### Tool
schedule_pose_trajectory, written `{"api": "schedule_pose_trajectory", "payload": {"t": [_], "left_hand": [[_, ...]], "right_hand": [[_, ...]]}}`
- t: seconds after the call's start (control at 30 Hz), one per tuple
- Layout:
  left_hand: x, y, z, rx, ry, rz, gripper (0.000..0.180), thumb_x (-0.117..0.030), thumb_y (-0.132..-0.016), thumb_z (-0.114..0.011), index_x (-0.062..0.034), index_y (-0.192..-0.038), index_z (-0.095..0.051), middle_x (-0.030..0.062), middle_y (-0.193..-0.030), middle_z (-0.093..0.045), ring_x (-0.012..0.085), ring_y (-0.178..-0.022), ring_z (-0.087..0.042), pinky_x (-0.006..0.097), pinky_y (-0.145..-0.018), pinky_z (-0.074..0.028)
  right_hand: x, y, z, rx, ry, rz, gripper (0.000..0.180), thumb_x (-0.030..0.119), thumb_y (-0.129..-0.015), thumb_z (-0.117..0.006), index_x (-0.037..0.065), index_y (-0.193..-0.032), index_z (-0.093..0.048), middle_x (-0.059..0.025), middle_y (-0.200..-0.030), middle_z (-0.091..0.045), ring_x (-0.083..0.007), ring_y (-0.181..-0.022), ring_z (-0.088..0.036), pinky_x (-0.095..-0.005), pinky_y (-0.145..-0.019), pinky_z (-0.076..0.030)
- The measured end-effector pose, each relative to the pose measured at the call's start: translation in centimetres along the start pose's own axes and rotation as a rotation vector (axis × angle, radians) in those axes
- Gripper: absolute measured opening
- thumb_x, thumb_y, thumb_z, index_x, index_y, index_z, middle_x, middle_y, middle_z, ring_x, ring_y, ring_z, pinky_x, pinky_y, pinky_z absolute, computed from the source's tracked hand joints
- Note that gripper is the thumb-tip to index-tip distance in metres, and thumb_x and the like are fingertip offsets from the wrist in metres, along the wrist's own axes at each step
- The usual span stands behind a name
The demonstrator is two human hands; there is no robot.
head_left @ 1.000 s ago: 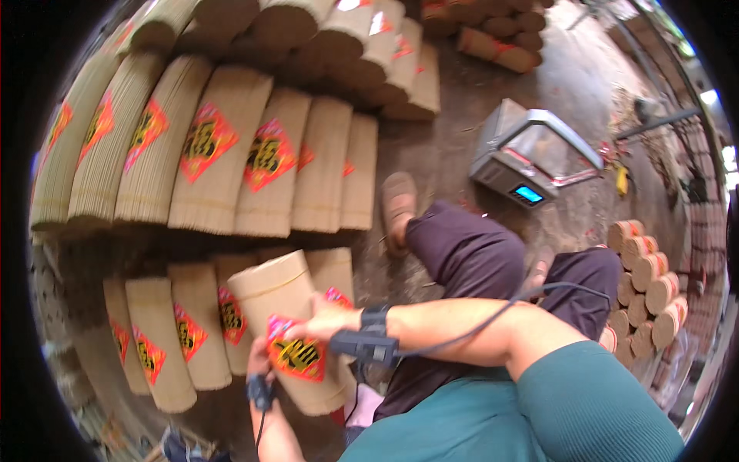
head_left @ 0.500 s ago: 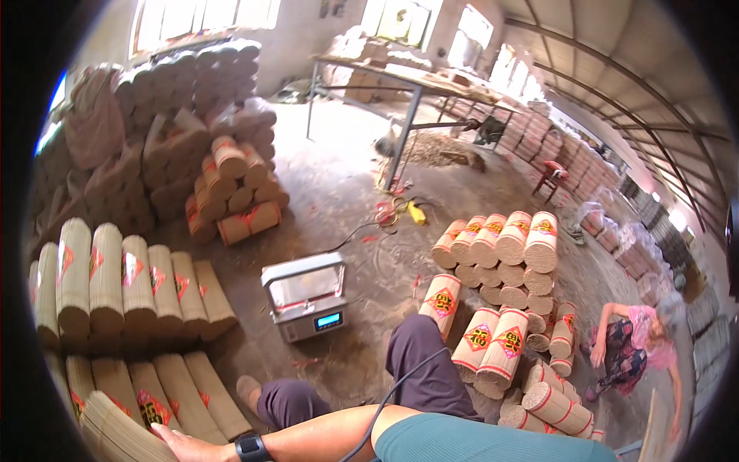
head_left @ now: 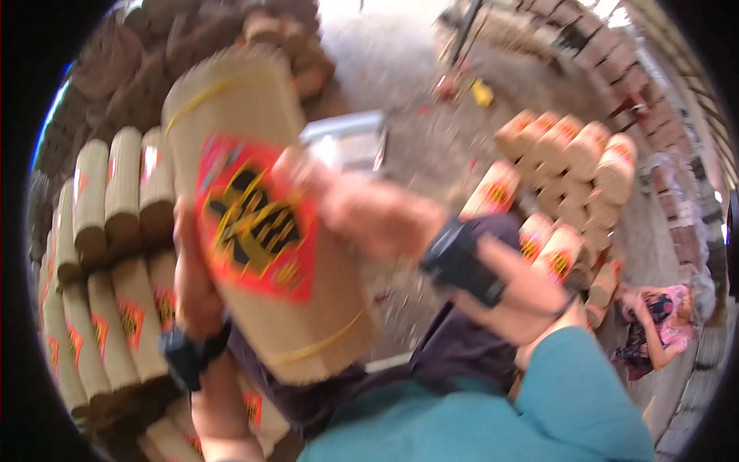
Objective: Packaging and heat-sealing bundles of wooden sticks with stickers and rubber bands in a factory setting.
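Observation:
A thick bundle of thin tan sticks (head_left: 323, 323) is up in front of me, tilted with its top leaning left. Two yellow bands go round it, and a red diamond label with dark lettering faces me. My left hand (head_left: 198, 269) grips its left side, with the fingers largely hidden behind. From the right, my right hand (head_left: 377, 204) holds the other side, its thumb near the label's edge; motion blurs this hand. Each wrist wears a dark band with a device. Behind the bundle, the grey scale (head_left: 350, 135) on the floor is partly covered.
Similar bundles (head_left: 122, 189) are stacked in rows at my left. Shorter red-banded bundles (head_left: 558, 250) are piled on the right, with another person (head_left: 658, 327) beyond them. A yellow object (head_left: 482, 92) lies on the floor ahead, near a table leg (head_left: 466, 32).
The bundle has come up from the lower left to in front of me, now between both hands. My right hand has come into view, and the whole view has shifted.

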State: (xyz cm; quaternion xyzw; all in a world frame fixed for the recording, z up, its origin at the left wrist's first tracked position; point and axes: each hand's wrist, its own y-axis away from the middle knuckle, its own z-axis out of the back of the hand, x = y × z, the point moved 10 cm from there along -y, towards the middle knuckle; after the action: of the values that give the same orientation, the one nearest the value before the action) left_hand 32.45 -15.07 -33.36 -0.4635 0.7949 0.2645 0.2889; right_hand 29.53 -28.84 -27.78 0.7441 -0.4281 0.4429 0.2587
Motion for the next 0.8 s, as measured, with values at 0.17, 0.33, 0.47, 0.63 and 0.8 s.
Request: {"api": "schedule_pose_trajectory", "payload": {"t": [0.17, 0.33, 0.47, 0.63, 0.8], "left_hand": [[7.0, -4.5, -0.9, 0.091, -0.079, 0.203, 0.066, -0.055, -0.093, -0.048, -0.0010, -0.131, -0.047, 0.0139, -0.125, -0.059, 0.0222, -0.108, -0.061, 0.037, -0.093, -0.051], [13.4, -6.2, 3.1, 0.003, -0.188, 0.250, 0.067, -0.045, -0.089, -0.061, -0.0035, -0.137, -0.039, 0.0120, -0.128, -0.055, 0.0208, -0.114, -0.056, 0.037, -0.099, -0.046], [15.4, -7.0, 2.8, 0.093, -0.374, 0.106, 0.097, -0.045, -0.073, -0.077, -0.0027, -0.143, -0.025, 0.0121, -0.139, -0.041, 0.0227, -0.129, -0.038, 0.038, -0.108, -0.030], [19.2, -8.6, 1.7, 0.173, -0.588, 0.123, 0.128, -0.044, -0.053, -0.091, -0.0023, -0.144, -0.011, 0.0124, -0.142, -0.033, 0.0241, -0.134, -0.030, 0.040, -0.111, -0.025], [23.8, -8.0, 4.9, 0.274, -0.711, 0.233, 0.134, -0.028, -0.050, -0.095, -0.0025, -0.145, -0.004, 0.0121, -0.143, -0.033, 0.0234, -0.134, -0.030, 0.037, -0.113, -0.023]], "right_hand": [[-4.9, 0.3, 8.6, -0.085, -0.214, -0.064, 0.063, 0.053, -0.098, -0.035, 0.004, -0.136, -0.043, -0.0082, -0.130, -0.056, -0.0159, -0.117, -0.053, -0.0340, -0.102, -0.042], [-9.3, 1.4, 14.3, -0.234, -0.295, -0.040, 0.065, 0.056, -0.099, -0.029, 0.006, -0.138, -0.041, -0.0071, -0.132, -0.055, -0.0162, -0.120, -0.052, -0.0336, -0.103, -0.041], [-12.6, 2.1, 16.7, -0.361, -0.303, -0.142, 0.079, 0.067, -0.093, -0.022, 0.007, -0.141, -0.039, -0.0081, -0.138, -0.050, -0.0195, -0.127, -0.046, -0.0367, -0.108, -0.034], [-14.5, 4.7, 22.5, -0.661, -0.301, -0.081, 0.064, 0.057, -0.097, -0.032, 0.009, -0.138, -0.043, -0.0072, -0.134, -0.053, -0.0196, -0.123, -0.050, -0.0344, -0.104, -0.038], [-12.3, 5.8, 22.7, -0.576, 0.393, 0.060, 0.066, 0.059, -0.098, -0.024, 0.009, -0.137, -0.045, -0.0052, -0.133, -0.054, -0.0184, -0.122, -0.049, -0.0325, -0.104, -0.036]]}}
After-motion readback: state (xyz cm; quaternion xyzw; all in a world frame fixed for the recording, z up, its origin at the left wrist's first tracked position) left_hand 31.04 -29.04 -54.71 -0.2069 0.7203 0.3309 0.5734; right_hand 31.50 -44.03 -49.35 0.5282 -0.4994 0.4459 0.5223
